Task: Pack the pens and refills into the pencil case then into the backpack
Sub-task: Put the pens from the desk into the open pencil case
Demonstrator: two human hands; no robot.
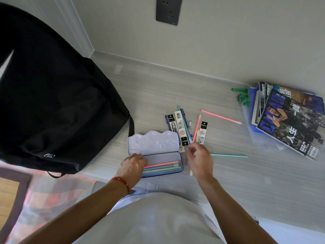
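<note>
Pale wood-grain table (pixel 228 182) runs up to a grey wall with a dark socket (pixel 168 10) at the top of the frame. At centre lies the open tin pencil case with a lilac embossed lid (pixel 153 143); its blue tray already holds several pastel pens (pixel 163 167) laid lengthwise. The left hand (pixel 131 167), a red cord bracelet (pixel 123 182) at the wrist, rests on the tray's left end, apparently steadying it; its fingers are hidden, so I cannot tell whether they curl round the rim. The right hand (pixel 199 160) hovers just right of the case, fingers curled round what looks like a thin whitish pen (pixel 191 172), though blur makes this uncertain. Above it sits a loose cluster of boxed refills (pixel 181 128) and pens, with a pink pen (pixel 221 117) and a teal pen (pixel 228 155) lying apart to the right. To do this step well, each pen should go in parallel with those already packed, leaving room for the refill boxes. The black fabric backpack (pixel 52 103) stands at upper left, beside the case; magazines (pixel 288 120) are stacked at right.
</note>
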